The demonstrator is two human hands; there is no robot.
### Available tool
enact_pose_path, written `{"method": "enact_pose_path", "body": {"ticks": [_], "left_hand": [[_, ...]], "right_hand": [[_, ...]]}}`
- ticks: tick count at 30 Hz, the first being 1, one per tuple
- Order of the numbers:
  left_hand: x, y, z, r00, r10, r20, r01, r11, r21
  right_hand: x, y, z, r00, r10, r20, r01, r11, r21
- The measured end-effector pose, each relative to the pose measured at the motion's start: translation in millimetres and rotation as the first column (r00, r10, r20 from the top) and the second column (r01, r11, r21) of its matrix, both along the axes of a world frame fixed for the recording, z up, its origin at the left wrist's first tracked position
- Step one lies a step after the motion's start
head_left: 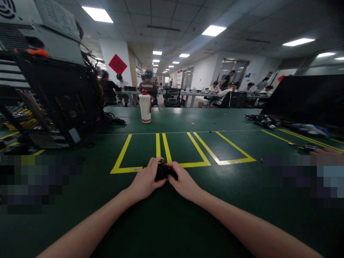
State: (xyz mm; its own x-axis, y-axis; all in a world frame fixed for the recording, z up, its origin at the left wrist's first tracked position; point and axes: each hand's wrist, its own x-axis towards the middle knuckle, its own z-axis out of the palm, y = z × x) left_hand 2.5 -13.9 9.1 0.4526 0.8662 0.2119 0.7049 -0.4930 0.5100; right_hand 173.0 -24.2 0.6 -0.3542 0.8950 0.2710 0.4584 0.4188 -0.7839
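left hand (145, 180) + right hand (185, 180): fingers gripping black item (161, 172) | short of tabletop's (172, 222) far edge | best: steady, opposed hold

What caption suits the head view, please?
Left hand and right hand hold a small black object at a green tabletop.

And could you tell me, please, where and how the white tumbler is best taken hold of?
The white tumbler is probably best held around its middle, coming from the near side: it stands upright on the green table and its body looks slim and round. Avoid the red strap on its right as viewed.
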Motion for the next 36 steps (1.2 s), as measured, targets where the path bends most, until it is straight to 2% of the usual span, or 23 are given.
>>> {"method": "enact_pose_path", "body": {"ticks": [6, 13, 17, 23, 27, 36], "left_hand": [[-9.8, 8.7, 3.6, 0.999, 0.005, 0.043, 0.002, 0.987, -0.159], [-9.8, 8.4, -0.5, 0.996, 0.018, 0.086, -0.005, 0.989, -0.148], [-8.4, 5.5, 1.9, 0.996, 0.047, 0.071, -0.038, 0.991, -0.129], [-7.1, -0.1, 6.5, 0.995, 0.083, 0.062, -0.072, 0.984, -0.162], [-9.8, -11.4, 7.5, 0.995, 0.088, 0.039, -0.080, 0.982, -0.168], [-25.5, -56.9, 12.1, 0.995, -0.030, 0.092, 0.050, 0.973, -0.225]], "right_hand": [[-1.5, -2.9, 2.6, 0.999, 0.005, 0.043, -0.006, 1.000, 0.005], [1.1, -9.2, 3.8, 0.989, -0.024, 0.144, 0.018, 0.999, 0.043], [4.1, -14.1, 2.7, 0.975, -0.056, 0.216, 0.046, 0.998, 0.048], [5.4, -18.3, 1.8, 0.971, -0.046, 0.235, 0.033, 0.998, 0.059], [7.4, -24.1, -0.3, 0.974, -0.057, 0.217, 0.047, 0.998, 0.052], [4.2, -53.6, 5.4, 0.978, -0.012, 0.206, 0.007, 1.000, 0.022]]}}
